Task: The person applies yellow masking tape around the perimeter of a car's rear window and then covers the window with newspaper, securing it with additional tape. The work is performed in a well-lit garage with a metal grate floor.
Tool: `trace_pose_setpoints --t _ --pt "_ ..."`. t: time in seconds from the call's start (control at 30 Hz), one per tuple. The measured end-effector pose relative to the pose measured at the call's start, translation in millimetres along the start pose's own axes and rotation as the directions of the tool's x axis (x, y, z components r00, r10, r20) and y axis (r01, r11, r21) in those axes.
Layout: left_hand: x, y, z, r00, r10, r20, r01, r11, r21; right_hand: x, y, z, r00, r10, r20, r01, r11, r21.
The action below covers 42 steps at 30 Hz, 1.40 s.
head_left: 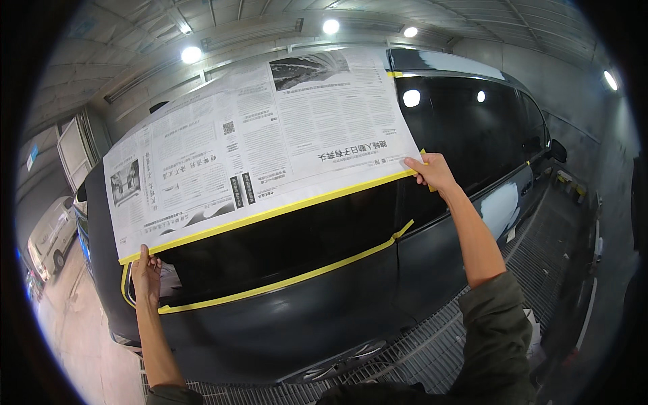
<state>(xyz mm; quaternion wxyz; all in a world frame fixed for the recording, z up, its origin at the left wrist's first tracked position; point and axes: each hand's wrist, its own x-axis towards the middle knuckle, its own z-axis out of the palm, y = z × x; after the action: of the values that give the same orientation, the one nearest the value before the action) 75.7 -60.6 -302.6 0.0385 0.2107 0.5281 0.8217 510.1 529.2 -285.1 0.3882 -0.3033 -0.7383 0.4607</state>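
Over the upper side of a dark van [270, 344], a newspaper [263, 145].

Below it shows a black window [283, 248]. Tape [270, 214], yellow, lines the newspaper's bottom edge; a second strip [304, 275] follows the window's lower edge. The right hand [432, 171] pinches the newspaper's lower right corner; the left hand [146, 275] pinches its bottom edge near the left corner.

Newspaper sheet [270, 142]: thin printed paper, matt, mostly smooth, faintly rippled. Yellow tape [270, 215] along its lower edge: flat, paper-like, low sheen. Vehicle's side window [459, 128]: dark glass, smooth and glossy, throwing back lamps as bright spots. Dark body panel [290, 324]: smooth, satin to dull, soft reflections. Pale patch [496, 208] on the door: chalky, matt. Floor grating [540, 263]: slatted metal, dull. Sleeve [496, 331]: dark cloth, matt, creased.
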Motion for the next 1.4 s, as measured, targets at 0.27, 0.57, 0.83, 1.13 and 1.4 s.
trace_pose_setpoints --t 0.27,0.57,0.83,1.13,1.4 --pt "18 9 -46 0.998 -0.042 0.043 0.039 0.997 0.069 4 15 4 0.999 0.046 -0.005 -0.046 0.999 0.006" --pt "16 35 -61 0.988 -0.107 -0.109 0.119 0.987 0.11 2 20 8 0.992 0.123 0.008 -0.123 0.992 0.027" --pt "13 49 -67 0.961 -0.131 -0.244 0.175 0.97 0.168 2 22 11 0.99 0.14 0.024 -0.14 0.99 0.029" --pt "-6 47 -29 0.939 -0.155 -0.308 0.211 0.965 0.157 27 77 -5 0.998 0.036 0.053 -0.045 0.982 0.181" --pt "-8 46 -25 0.934 -0.144 -0.326 0.182 0.979 0.091 46 93 -11 0.992 0.111 0.056 -0.112 0.993 0.027"
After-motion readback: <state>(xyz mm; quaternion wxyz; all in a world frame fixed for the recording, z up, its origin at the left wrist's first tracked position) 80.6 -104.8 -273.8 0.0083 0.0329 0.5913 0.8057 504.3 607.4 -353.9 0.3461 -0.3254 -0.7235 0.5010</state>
